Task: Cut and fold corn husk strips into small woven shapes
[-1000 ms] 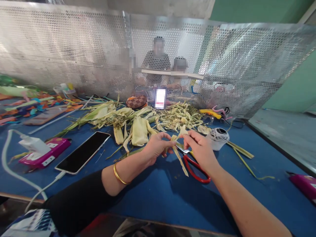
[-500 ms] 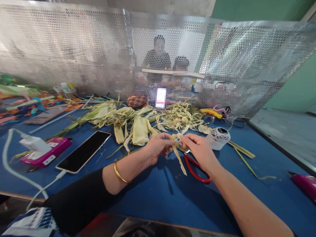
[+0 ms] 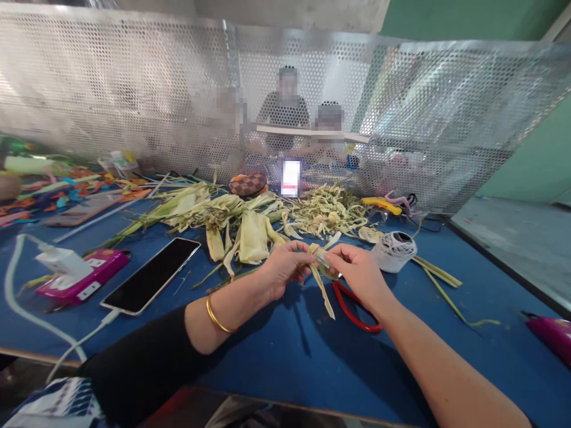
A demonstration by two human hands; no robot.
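Between my two hands, above the blue table, is a pale strip of corn husk (image 3: 322, 289), its loose end hanging down. My left hand (image 3: 289, 264) pinches the strip near its looped top. With fingertips closed, my right hand (image 3: 354, 267) holds the other side of the same husk piece. Under my right hand lie red-handled scissors (image 3: 357, 312), their blades mostly hidden. A ball of white string (image 3: 395, 251) stands just beyond my right hand. Husk leaves (image 3: 253, 236) lie behind my left hand.
A heap of shredded husk (image 3: 332, 208) lies at the back before a perforated metal screen (image 3: 178, 89). On the left are a charging phone (image 3: 151, 274) and a magenta power strip (image 3: 84, 276). Thin stalks (image 3: 439, 271) lie right. People sit behind the screen.
My fingers have shifted slightly on the husk strip, and its hanging end sits a little lower. Both hands stay in nearly the same place. At the far left edge, a blurred brownish shape has appeared.
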